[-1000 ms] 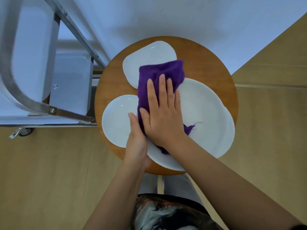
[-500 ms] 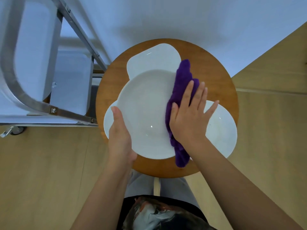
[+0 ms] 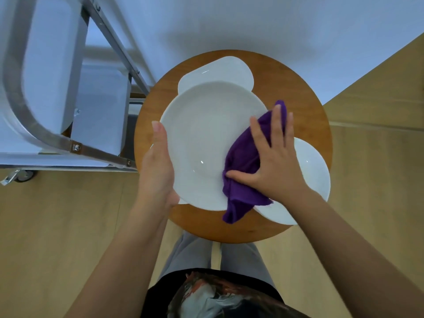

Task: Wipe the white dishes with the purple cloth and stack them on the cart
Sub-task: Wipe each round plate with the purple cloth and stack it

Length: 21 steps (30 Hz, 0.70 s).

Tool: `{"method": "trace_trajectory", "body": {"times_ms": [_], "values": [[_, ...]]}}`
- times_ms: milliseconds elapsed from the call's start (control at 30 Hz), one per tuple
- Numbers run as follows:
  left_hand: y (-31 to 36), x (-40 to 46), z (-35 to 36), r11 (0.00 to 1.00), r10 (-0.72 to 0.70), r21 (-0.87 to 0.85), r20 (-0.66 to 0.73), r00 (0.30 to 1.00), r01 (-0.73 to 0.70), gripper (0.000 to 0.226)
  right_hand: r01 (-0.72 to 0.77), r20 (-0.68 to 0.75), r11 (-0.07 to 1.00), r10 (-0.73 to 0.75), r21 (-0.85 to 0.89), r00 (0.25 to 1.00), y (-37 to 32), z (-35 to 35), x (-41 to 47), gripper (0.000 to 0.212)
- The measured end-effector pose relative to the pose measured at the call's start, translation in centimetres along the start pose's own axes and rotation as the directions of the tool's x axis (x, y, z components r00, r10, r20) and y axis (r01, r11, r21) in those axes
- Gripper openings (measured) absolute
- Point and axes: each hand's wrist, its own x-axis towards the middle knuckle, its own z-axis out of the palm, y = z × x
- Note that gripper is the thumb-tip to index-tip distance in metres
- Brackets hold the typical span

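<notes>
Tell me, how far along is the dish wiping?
It looks early. In hand: the left hand holds a round white plate by its rim while the right hand presses the purple cloth flat onto it. Left: an oval dish and two more plates, one barely visible, wait on the wooden table. Whether anything is stacked on the cart cannot be told.

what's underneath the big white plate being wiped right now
Below the big plate, two more white dishes show: one at the far side, one to the right. Both rest on the round wooden table. Anything directly beneath is covered.
</notes>
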Motion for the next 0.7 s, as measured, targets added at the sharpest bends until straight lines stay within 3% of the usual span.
{"method": "trace_trajectory", "body": {"times_ms": [67,167,367,467,567,633,700], "values": [[0.0,-0.3,0.7,0.999,0.017,-0.048,-0.091,0.996,-0.021,0.033,-0.227,-0.031,0.919,0.25,0.321,0.968,-0.7,1.1,-0.6,0.115],[-0.5,-0.2,1.7,0.992,0.012,-0.126,-0.156,0.988,-0.032,0.033,-0.368,-0.017,0.645,0.509,0.67,0.861,-1.8,2.2,-1.5,0.117],[-1.8,-1.0,3.5,0.968,-0.03,-0.252,-0.184,0.982,-0.017,0.041,-0.388,0.011,0.318,0.762,0.865,0.648,-3.2,3.1,-2.3,0.073],[-2.3,-1.4,4.8,0.951,0.008,-0.296,-0.256,0.967,-0.086,0.041,-0.378,0.071,0.188,0.814,0.906,0.576,-4.7,3.7,-2.8,0.068],[-2.7,-1.5,5.3,0.913,-0.004,-0.399,-0.221,0.975,-0.087,0.042,-0.351,0.076,0.148,0.832,0.925,0.55,-5.2,3.2,-2.8,0.069],[-3.0,-1.5,4.8,0.901,0.027,-0.427,-0.131,0.991,-0.081,0.041,-0.348,0.048,0.194,0.812,0.917,0.581,-4.4,2.2,-2.7,0.065],[-3.0,-1.5,3.5,0.937,0.079,-0.339,-0.037,0.996,-0.087,0.046,-0.359,0.044,0.24,0.775,0.902,0.63,-2.9,0.8,-2.6,0.064]]}}
